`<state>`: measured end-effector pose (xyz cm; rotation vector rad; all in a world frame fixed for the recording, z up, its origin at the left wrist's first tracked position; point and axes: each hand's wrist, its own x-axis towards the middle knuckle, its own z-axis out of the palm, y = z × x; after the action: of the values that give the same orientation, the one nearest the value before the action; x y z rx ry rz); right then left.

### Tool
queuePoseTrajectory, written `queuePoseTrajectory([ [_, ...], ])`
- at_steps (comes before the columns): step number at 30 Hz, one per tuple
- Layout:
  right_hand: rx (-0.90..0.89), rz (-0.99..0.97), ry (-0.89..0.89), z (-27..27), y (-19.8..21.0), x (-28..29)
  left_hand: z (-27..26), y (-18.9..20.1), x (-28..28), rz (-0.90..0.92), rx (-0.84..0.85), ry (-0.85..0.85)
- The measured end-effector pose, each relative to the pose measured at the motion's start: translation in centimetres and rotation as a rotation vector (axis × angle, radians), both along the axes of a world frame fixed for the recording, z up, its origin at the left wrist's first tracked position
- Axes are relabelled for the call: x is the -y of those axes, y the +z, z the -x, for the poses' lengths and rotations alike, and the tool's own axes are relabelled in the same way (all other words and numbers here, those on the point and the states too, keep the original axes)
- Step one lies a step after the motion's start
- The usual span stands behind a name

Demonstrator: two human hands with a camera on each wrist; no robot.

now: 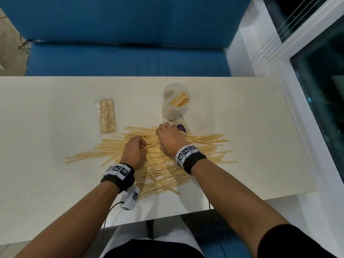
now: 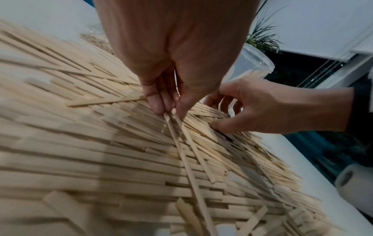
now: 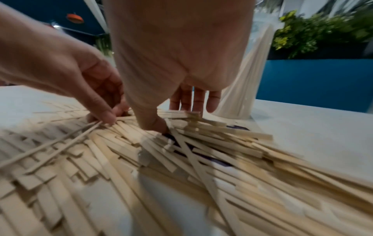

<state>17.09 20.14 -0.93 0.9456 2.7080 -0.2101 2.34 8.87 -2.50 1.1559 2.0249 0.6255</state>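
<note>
I'm working the pile of sticks [image 1: 204,144], which is lying spread across the near middle of the table [image 1: 46,127]. Left hand [image 1: 134,153] is sitting over the pile's centre, fingers curled in. Thumb and fingertips [image 2: 159,102] are pinching the far ends of two sticks [image 2: 181,159]. Those two are slanting back toward me, with their near lengths lying on the rest.

Right hand [image 1: 170,139] is working just beside the left, at the pile's far edge. Its fingers [image 3: 198,99] are bending down past the stick ends and the thumb [image 3: 153,123] is pressing onto the pile, with a bunch between them. I'm not able to tell whether that is a real grip or only touch.

Purple patch [image 1: 181,128] is showing under the sticks by that hand; I can't tell what it is. Clear tub [image 1: 167,110] is standing upright just beyond the right hand, with some sticks leaning inside. Wrapped packet of sticks [image 1: 107,116] is lying flat to the left, apart from the pile. Blue sofa [image 1: 121,34] is running behind the table.
</note>
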Motion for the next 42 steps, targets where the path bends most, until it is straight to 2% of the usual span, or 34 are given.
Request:
queuePoseTrajectory([
  [9,0.043,-0.002,-0.027,-0.1,0.0,-0.1,-0.7,1.0,-0.3,-0.064,0.121,0.113],
  [17,0.021,-0.002,-0.076,-2.1,1.1,0.4,-0.9,2.4,0.4,-0.128,0.095,0.175],
  [20,-0.012,0.043,-0.101,-2.4,1.4,-0.1,-1.0,2.6,0.2,-0.098,0.112,0.215],
  [27,-0.016,0.081,-0.103,-3.3,1.8,-1.0,-0.8,1.8,0.3,-0.015,0.114,0.160],
  [31,-0.082,0.139,-0.238,-4.4,2.4,-1.2,-1.0,2.4,0.3,-0.012,0.149,0.209],
  [36,-0.195,0.268,-0.389,-4.3,3.5,-1.4,-1.0,2.9,-0.2,0.040,0.354,0.346],
  [40,-0.192,0.320,-0.345,-3.1,3.4,-0.9,-0.2,2.8,-0.8,0.035,0.699,0.531],
  [42,-0.154,0.346,-0.336,-2.6,3.4,-0.7,-0.2,3.4,-1.1,-0.020,0.803,0.562],
])
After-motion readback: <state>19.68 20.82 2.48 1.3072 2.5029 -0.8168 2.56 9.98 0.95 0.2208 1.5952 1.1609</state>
